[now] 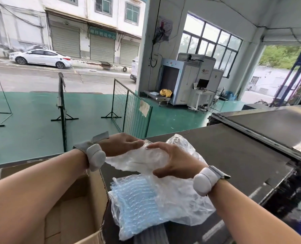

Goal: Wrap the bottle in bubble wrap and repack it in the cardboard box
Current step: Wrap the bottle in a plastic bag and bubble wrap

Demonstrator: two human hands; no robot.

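right now both hands are up on a bundle of bubble wrap (pixel 139 159), held just above the dark table (pixel 234 155). the left hand (pixel 121 144) comes in from the far side, fingers curled together and pinching the top edge of the wrap near its middle. the right hand (pixel 174 161) spans the near side, fingers spread in an arch over the top and thumb tucked underneath, clamped on the bundle. fingertips of the two hands nearly meet on the crest. the bottle itself cannot be made out through the cloudy plastic. below the hands a second, bluish sheet of bubble wrap (pixel 137 205) lies flat on the table, its loose clear edge trailing to the right. the open cardboard box (pixel 79 208) sits just beside it on the left, under the left forearm. each wrist carries a white band (pixel 205 181).
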